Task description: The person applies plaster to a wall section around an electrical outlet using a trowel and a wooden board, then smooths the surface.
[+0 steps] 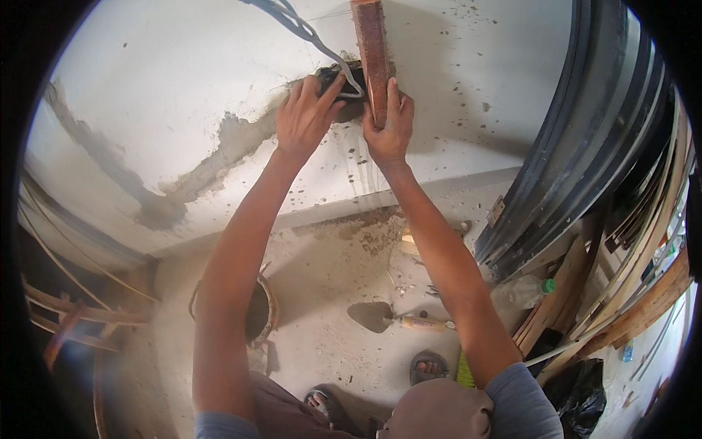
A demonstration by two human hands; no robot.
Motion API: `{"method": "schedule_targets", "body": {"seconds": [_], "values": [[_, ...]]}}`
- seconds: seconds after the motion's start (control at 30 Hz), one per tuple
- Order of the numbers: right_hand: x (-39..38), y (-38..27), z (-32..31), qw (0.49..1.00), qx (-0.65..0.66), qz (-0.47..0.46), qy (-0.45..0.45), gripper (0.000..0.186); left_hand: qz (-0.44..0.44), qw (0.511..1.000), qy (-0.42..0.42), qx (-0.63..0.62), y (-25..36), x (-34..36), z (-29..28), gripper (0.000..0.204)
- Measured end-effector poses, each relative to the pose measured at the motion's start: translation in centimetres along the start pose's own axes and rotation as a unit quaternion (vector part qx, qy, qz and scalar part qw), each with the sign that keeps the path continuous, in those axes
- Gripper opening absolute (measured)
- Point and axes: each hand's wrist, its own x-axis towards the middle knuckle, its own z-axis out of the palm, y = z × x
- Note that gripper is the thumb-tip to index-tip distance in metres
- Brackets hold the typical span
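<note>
A black recessed box (353, 79) sits in a rough cutout in the white wall (183, 88), with a bent grey cable (322, 45) running into it from above. My left hand (303, 121) rests at the box's left side, fingers apart, the index finger reaching onto it by the cable. My right hand (389, 124) grips the lower end of a reddish wooden batten (371, 47), held upright against the wall just right of the box. A grey patched channel (175, 192) runs along the wall leftward from the box.
On the floor lie a bucket (265, 314) behind my left forearm, a trowel (373, 316) and a plastic bottle (515, 293). Long dark strips (550, 154) lean at the right beside timber (621, 322) and a black bag (574, 395). Thin strips and boards (88, 314) stand at the left.
</note>
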Motion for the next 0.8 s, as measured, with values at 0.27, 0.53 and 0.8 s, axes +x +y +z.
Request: {"method": "schedule_targets", "body": {"seconds": [0.27,0.53,0.8], "values": [[0.2,-0.2,-0.1,0.999,0.030,-0.009,-0.008,0.084,-0.032,0.999,-0.027,0.004,0.6,-0.3,-0.1,0.057],[0.0,0.6,-0.2,0.997,0.038,-0.024,-0.060,0.088,-0.032,0.999,-0.022,0.013,0.8,0.0,0.0,0.054],[-1.5,0.4,0.0,0.996,0.059,-0.006,-0.067,0.085,-0.029,0.999,-0.012,0.015,0.4,-1.0,0.8,0.056]]}}
